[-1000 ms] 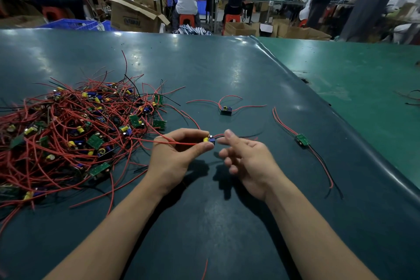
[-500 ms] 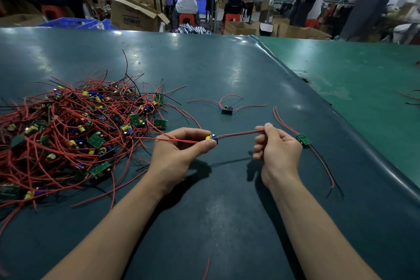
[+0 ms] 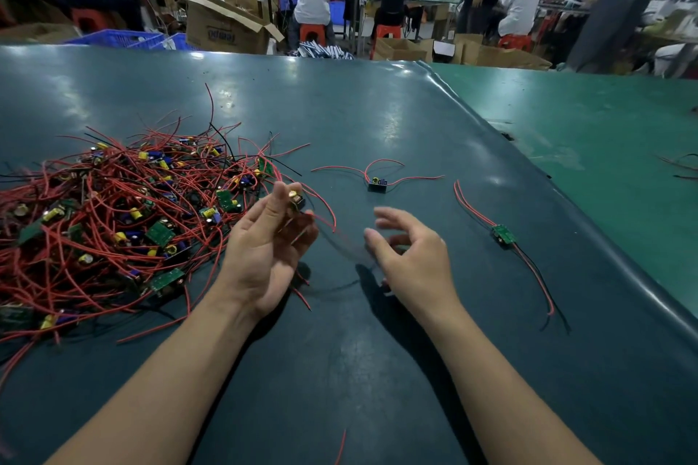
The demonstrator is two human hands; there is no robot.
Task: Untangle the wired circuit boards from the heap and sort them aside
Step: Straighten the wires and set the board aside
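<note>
A heap of small green circuit boards with red and black wires (image 3: 113, 215) covers the left of the dark mat. My left hand (image 3: 264, 249) is raised beside the heap and holds one small wired board (image 3: 296, 200) at its fingertips, its red wires trailing down, blurred. My right hand (image 3: 411, 260) hovers just to the right with fingers loosely spread, holding nothing that I can make out. Two separated boards lie apart: one (image 3: 377, 184) straight ahead, another (image 3: 504, 235) to the right with long wires.
The dark mat (image 3: 340, 370) ends at a raised seam on the right, beside a green table surface (image 3: 604, 132). A stray red wire end (image 3: 341, 445) lies near me. Beyond the far edge are cardboard boxes (image 3: 226, 26) and seated people at benches.
My right hand has let go of the red wire it was pulling and moved back left, fingers spread. My left hand has lifted and turned upward with the board.
</note>
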